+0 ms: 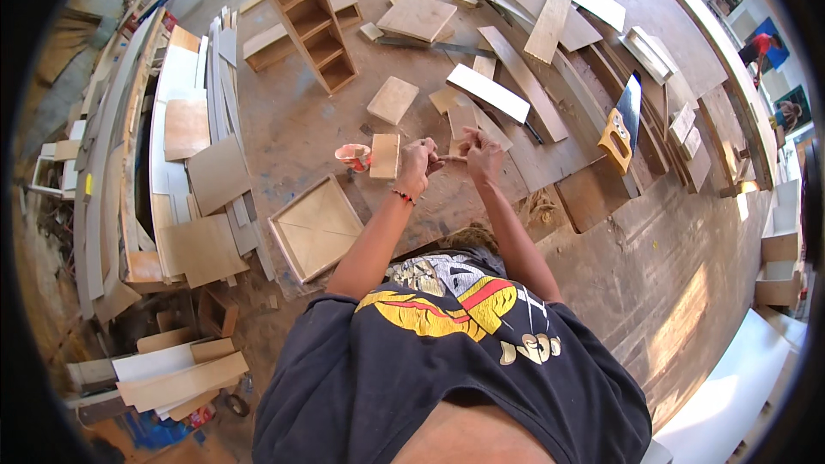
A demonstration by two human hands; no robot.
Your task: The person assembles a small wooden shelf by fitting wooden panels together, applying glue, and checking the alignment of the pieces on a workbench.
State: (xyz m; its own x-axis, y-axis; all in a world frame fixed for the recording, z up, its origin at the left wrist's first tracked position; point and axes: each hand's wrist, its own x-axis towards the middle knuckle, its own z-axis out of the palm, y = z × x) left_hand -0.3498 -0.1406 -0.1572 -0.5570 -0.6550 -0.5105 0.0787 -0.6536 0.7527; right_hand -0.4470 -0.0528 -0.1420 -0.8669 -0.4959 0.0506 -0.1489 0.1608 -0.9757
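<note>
My left hand (416, 165), with a beaded bracelet at its wrist, is closed with its fingers curled. To its right my right hand (484, 157) is also closed, fingertips pinched together. A thin, light brown piece (453, 158) seems to span the gap between them; it is too small to name. Just left of my left hand a small wooden block (384, 156) stands on the work surface, close to or touching the hand. Beside the block is a red and white cup (353, 156) with a pale, smeared rim.
A shallow square wooden tray (320, 230) lies near my left forearm. Farther off stands a narrow wooden shelf unit (311, 21). A handsaw (622, 125) with a yellow handle rests on boards at the right. Stacked offcuts (202, 174) fill the left; a person (758, 50) is far right.
</note>
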